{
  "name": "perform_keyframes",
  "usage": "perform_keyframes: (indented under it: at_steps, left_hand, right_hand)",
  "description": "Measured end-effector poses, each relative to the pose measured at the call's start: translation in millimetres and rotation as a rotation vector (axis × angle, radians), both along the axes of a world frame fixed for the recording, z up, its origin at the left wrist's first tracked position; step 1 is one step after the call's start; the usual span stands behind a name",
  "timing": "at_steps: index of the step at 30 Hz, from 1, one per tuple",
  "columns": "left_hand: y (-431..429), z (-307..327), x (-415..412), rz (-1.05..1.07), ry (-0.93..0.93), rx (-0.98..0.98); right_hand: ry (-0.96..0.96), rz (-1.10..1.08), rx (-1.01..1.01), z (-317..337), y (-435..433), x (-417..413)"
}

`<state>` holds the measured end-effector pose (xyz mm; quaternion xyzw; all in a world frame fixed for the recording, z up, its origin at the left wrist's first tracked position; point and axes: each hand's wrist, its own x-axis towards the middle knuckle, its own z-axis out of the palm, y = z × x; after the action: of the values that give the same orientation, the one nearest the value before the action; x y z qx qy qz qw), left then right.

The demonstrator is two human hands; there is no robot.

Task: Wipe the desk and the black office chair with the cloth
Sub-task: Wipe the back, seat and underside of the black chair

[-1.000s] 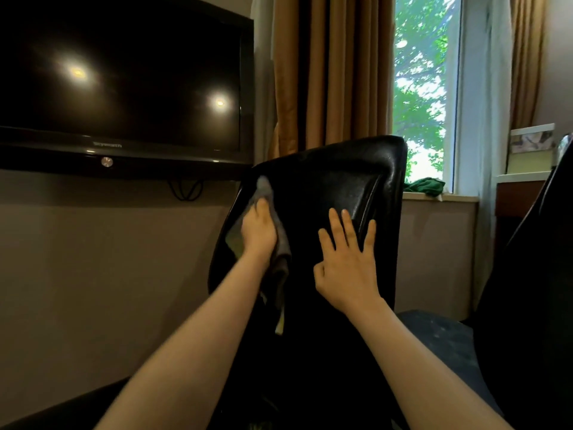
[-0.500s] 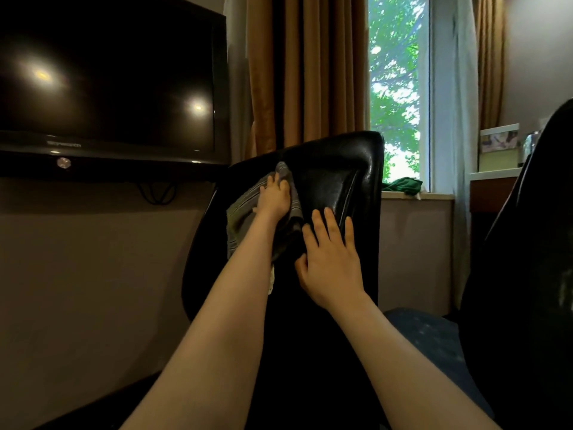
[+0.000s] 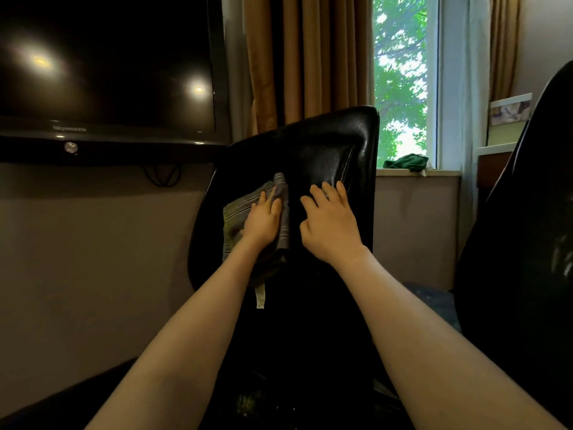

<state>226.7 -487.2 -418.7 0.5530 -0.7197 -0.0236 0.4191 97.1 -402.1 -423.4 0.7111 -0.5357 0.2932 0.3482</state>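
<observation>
The black office chair (image 3: 325, 150) stands right in front of me, its glossy backrest facing me. A grey striped cloth (image 3: 238, 212) lies spread on the left half of the backrest, with a white tag hanging from its lower edge. My left hand (image 3: 263, 218) presses the cloth flat against the leather. My right hand (image 3: 328, 225) rests bare on the backrest just right of the cloth, fingers spread and slightly bent. The seat below is hidden in shadow.
A dark television (image 3: 108, 72) hangs on the wall at left, cables below it. Brown curtains (image 3: 310, 57) and a window (image 3: 403, 82) lie behind the chair, a green cloth (image 3: 406, 162) on the sill. Another black chair back (image 3: 527, 243) fills the right edge.
My left hand first slid the cloth up toward the backrest's top edge, then down to the middle of its left half. My right hand has stayed on the backrest.
</observation>
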Motion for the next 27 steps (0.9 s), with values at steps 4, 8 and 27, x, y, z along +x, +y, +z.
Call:
perform_keyframes:
  at_steps: [4,8,27]
  left_hand:
    - [32,-39,2,-0.045,-0.005,0.048]
    - [48,-54,14,-0.112,0.0,0.099]
    - [91,-92,50,-0.218,0.873,0.227]
  right_hand:
    - [-0.027,0.016,0.003,-3,2,2]
    - [-0.034,0.009,-0.023,-18,0,4]
    - [-0.261,0.271,-0.297,-102,26,24]
